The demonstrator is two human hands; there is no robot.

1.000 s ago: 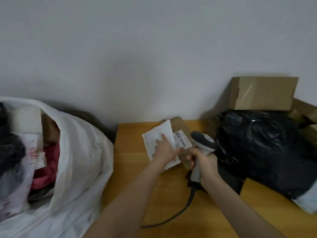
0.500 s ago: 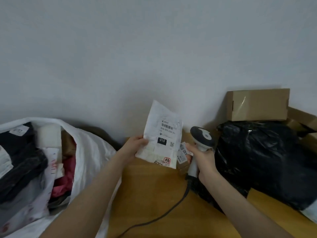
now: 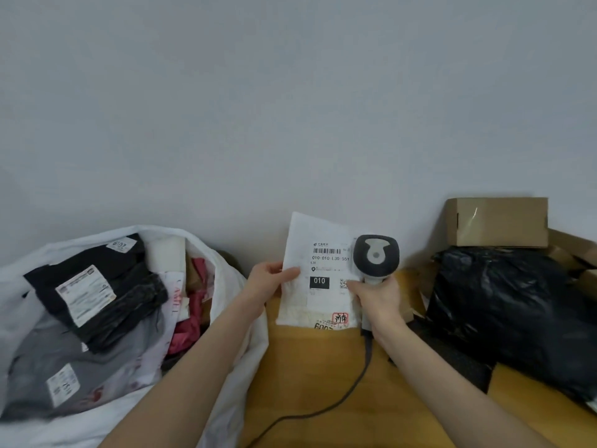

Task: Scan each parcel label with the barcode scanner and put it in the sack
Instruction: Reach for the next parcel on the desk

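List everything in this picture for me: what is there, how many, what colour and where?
white parcel: one, white with printed label, held upright over the table's back edge
barcode scanner: one, dark and pale grey, at the parcel's right edge
cable: one, dark, trailing from the scanner across the table
sack: one, white, open, left of the table
parcels in the sack: several, black, grey, pink, white
black bag: one, black, on the table's right
cardboard box: one, brown, behind the black bag
table: one, yellow-brown wood, centre
left hand: one, holds the parcel's left edge
right hand: one, grips the scanner's handle
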